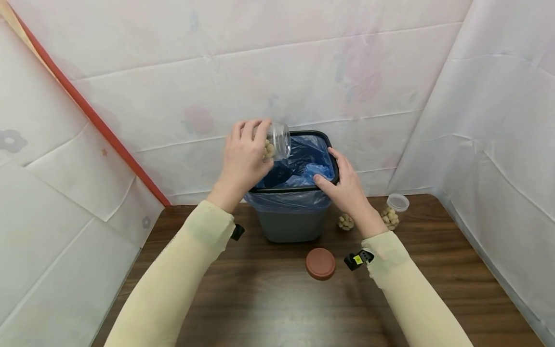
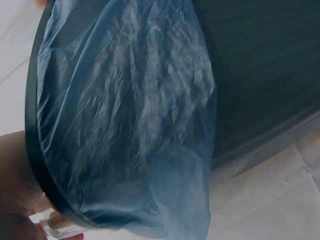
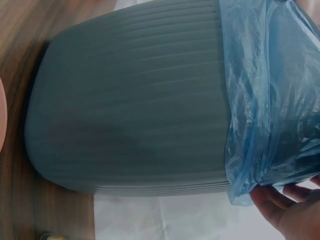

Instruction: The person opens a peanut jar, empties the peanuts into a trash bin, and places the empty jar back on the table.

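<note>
My left hand (image 1: 244, 159) grips a clear jar (image 1: 282, 140) of beige, nut-like pieces. The jar lies tipped on its side over the left part of the trash can (image 1: 292, 226), its open mouth facing right. In the left wrist view, the jar (image 2: 60, 225) shows only partly behind the can's black rim (image 2: 33, 135). With the thumb over the inner edge and fingers outside, my right hand (image 1: 344, 185) holds the can's right rim. A blue plastic bag (image 3: 250, 100) lines the can and hangs over its outside.
A reddish-brown round lid (image 1: 321, 263) lies in front of the can. Right of it stand a clear container (image 1: 390, 219) of beige pieces and another group of such pieces (image 1: 345, 221), partly behind my right forearm. White patterned sheeting (image 1: 269, 62) surrounds the wooden table (image 1: 260, 299).
</note>
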Demonstrator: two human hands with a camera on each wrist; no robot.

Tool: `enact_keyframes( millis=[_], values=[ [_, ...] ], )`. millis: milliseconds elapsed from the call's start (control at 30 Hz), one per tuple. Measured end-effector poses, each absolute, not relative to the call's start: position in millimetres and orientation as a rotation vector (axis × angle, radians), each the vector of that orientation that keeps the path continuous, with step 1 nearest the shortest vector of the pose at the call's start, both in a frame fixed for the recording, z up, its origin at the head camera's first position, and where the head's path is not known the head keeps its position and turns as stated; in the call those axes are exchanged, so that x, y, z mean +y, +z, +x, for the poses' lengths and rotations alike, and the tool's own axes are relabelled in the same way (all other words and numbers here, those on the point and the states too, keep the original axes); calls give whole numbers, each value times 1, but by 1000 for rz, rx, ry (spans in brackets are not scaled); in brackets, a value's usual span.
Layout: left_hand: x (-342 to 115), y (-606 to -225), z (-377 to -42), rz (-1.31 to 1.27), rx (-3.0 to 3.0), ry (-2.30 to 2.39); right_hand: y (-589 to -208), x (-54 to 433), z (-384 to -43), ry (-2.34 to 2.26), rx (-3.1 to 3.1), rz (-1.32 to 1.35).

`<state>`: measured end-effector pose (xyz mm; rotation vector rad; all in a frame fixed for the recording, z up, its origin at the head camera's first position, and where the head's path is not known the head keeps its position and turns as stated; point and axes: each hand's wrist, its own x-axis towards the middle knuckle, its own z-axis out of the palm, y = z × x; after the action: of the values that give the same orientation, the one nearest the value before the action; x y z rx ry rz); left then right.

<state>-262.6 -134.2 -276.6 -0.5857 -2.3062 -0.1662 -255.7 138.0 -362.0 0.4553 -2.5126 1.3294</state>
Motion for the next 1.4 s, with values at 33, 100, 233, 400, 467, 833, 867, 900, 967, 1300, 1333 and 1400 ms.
enact_keyframes(
  millis=[33, 100, 233, 400, 467, 833, 867, 900, 967, 1300, 1333, 1400],
  values=[
    [-133, -277, -263, -589, -2310, -166, -362, 138, -256, 1329, -2514, 454],
    [-131, -279, -264, -599, -2319, -163, -362, 138, -255, 1330, -2514, 459],
    [-130, -279, -267, -612, -2323, -145, -363, 137, -254, 1329, -2518, 468],
    [-127, -281, -269, -622, -2327, -103, -363, 136, -253, 1331, -2526, 466],
    [-126, -282, -269, -619, -2331, -85, -363, 136, -252, 1333, -2527, 464],
    [-123, -289, -269, -598, -2317, 45, -363, 134, -249, 1358, -2525, 477],
    [-122, -289, -269, -601, -2310, 66, -363, 134, -249, 1361, -2525, 475],
    [-122, -289, -269, -605, -2302, 85, -363, 135, -249, 1363, -2525, 473],
    [-121, -290, -269, -612, -2295, 117, -363, 135, -249, 1362, -2525, 470],
    [-118, -290, -270, -611, -2284, 184, -364, 136, -251, 1346, -2526, 462],
    [-118, -290, -270, -614, -2279, 189, -364, 136, -251, 1344, -2527, 462],
    [-118, -291, -270, -615, -2260, 207, -364, 135, -251, 1344, -2524, 462]
  ],
)
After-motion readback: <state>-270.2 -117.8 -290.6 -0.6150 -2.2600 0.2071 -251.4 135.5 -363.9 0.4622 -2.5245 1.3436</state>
